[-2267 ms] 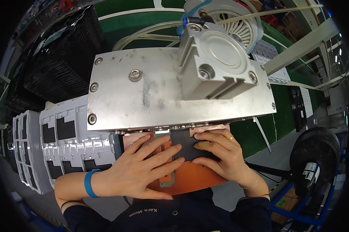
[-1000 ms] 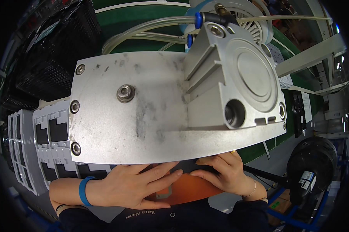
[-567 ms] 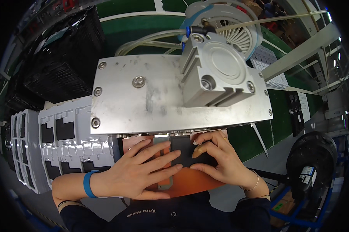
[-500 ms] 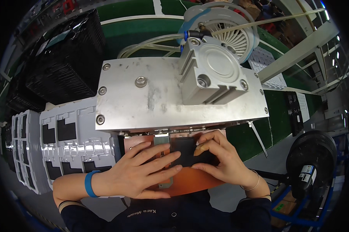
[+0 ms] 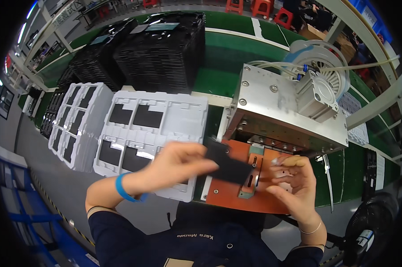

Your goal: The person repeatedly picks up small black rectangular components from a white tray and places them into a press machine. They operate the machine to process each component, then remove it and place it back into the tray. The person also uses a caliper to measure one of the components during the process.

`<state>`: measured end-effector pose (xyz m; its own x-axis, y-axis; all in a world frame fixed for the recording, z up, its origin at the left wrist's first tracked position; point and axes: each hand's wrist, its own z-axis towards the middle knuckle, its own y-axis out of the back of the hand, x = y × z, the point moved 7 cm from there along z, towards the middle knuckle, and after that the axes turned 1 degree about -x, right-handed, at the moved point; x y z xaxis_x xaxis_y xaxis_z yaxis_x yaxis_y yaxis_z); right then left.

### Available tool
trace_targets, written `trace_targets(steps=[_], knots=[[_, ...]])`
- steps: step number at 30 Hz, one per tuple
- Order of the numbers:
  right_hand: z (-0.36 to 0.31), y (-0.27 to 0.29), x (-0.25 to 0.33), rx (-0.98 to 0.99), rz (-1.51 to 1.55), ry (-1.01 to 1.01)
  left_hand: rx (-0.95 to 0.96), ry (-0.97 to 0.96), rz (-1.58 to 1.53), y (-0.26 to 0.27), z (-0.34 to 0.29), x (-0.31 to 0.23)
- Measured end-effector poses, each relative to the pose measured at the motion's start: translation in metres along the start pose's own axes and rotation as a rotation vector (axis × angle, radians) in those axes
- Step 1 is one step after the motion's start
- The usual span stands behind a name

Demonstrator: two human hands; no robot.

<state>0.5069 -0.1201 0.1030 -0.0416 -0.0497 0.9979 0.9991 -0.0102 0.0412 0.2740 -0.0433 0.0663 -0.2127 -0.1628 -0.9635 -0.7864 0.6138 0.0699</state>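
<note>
My left hand (image 5: 174, 163) pinches a flat black rectangular part (image 5: 227, 163) by its left edge and holds it just above the orange fixture plate (image 5: 236, 196). My right hand (image 5: 294, 178) hovers over the right side of that plate with its fingers curled and apart, holding nothing. Above the plate stands a metal press (image 5: 281, 111) with a pneumatic cylinder (image 5: 316, 93) on top and clear air hoses.
White moulded trays (image 5: 165, 120) holding black parts lie left of the press, with more white trays (image 5: 76, 124) beyond. Stacks of black trays (image 5: 161, 49) stand behind on the green bench. A fan (image 5: 365, 236) sits at lower right.
Both hands were pressed on the black part on the fixture under the press. Now my left hand has lifted the part toward the left, my right hand has let go, and the view has pulled back.
</note>
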Motion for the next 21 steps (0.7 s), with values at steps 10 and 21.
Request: trace_targets(steps=[10,21], knots=[[0.016,-0.043,0.009,0.322,-0.306,0.113,-0.574,-0.092,0.413,0.132,0.027,0.053],[0.138,-0.207,-0.029,0.406,-0.834,0.657,-0.588,-0.641,1.286,0.091,-0.073,0.035]])
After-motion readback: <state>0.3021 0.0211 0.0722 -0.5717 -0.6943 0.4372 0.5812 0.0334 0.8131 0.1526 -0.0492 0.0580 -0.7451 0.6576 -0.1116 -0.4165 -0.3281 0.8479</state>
